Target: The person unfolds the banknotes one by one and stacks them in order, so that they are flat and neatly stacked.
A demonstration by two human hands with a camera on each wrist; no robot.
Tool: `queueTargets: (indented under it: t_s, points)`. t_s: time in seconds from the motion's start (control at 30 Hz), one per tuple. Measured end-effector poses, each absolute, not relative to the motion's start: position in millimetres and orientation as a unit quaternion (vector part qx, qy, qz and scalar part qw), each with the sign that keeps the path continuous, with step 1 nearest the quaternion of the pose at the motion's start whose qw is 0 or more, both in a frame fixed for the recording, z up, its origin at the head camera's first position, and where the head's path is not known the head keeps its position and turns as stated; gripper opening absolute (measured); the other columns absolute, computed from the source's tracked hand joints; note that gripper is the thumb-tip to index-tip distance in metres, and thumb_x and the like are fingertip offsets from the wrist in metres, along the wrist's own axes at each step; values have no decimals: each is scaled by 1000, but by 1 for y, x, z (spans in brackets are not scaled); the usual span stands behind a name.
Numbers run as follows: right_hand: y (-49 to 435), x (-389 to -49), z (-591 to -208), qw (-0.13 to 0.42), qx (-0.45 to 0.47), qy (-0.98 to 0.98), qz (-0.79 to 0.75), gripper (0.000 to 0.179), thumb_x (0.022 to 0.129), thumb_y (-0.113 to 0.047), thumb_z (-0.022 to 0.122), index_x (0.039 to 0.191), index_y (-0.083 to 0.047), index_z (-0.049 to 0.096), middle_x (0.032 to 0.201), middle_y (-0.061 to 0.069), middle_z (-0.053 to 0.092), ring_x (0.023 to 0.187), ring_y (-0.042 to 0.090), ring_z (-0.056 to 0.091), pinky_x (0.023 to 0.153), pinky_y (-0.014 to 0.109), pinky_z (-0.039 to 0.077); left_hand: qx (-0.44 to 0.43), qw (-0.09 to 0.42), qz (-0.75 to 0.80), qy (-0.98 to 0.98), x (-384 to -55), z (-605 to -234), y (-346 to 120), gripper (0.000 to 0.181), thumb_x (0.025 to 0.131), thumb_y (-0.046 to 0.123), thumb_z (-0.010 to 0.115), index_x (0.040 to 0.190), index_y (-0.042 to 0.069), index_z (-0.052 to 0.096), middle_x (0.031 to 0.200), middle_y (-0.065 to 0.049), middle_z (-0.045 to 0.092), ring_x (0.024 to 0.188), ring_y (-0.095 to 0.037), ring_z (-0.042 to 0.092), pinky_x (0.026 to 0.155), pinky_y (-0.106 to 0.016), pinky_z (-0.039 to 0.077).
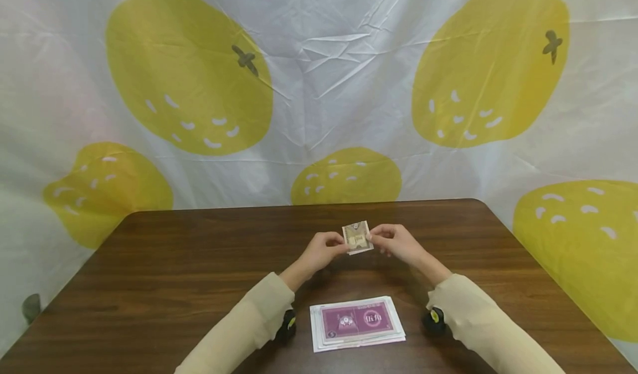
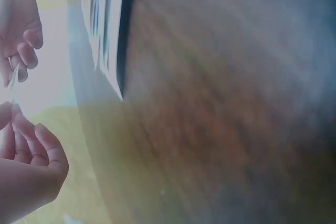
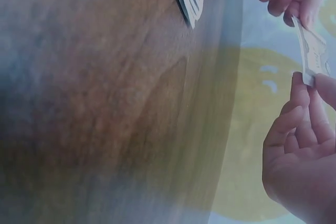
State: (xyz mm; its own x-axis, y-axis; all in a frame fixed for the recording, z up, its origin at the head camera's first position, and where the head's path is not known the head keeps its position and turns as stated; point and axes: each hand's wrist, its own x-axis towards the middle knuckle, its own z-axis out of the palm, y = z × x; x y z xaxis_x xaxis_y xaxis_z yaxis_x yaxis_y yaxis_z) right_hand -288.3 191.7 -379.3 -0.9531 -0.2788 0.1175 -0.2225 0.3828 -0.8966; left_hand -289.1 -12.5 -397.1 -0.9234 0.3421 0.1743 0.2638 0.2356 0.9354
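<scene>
A small tan play banknote [image 1: 356, 237], which looks folded into a near-square, is held up over the far half of the table. My left hand [image 1: 325, 250] pinches its lower left edge between thumb and fingers. On the opposite side, my right hand [image 1: 399, 243] pinches the right edge. The right wrist view shows the note [image 3: 314, 53] stretched between the two hands, its folded layers seen partly edge-on. Nearer to me, between my forearms, a stack of paper notes [image 1: 356, 324] lies flat with a purple printed note on top.
The brown wooden table [image 1: 209, 285] spans the view. Behind its far edge hangs a white cloth [image 1: 344, 86] printed with large yellow fruit. Black wrist cameras sit under both sleeves, on either side of the stack. A dark rounded object [image 1: 31, 308] shows past the table's left edge.
</scene>
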Motion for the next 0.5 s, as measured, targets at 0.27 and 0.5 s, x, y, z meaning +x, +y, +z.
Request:
queueTargets:
  t_s: [0.27,0.5]
  points:
    - [186,-270,-360,47,-178,820,-541,19,87,-6,53,92,11,57,79,24,61,52,12,45,45,24,39,147,57,649,744,-288,-397,-11,17,81,8,62,84,-8,59,69,-7,57,54,-12,46,61,-40,45]
    - [192,-279,-372,49,-182,813,-551,20,86,-11,56,90,9,59,74,15,62,51,10,45,44,24,38,161,38,672,722,-287,-396,-11,24,82,4,60,103,-5,53,78,-7,59,61,-21,55,54,-27,44]
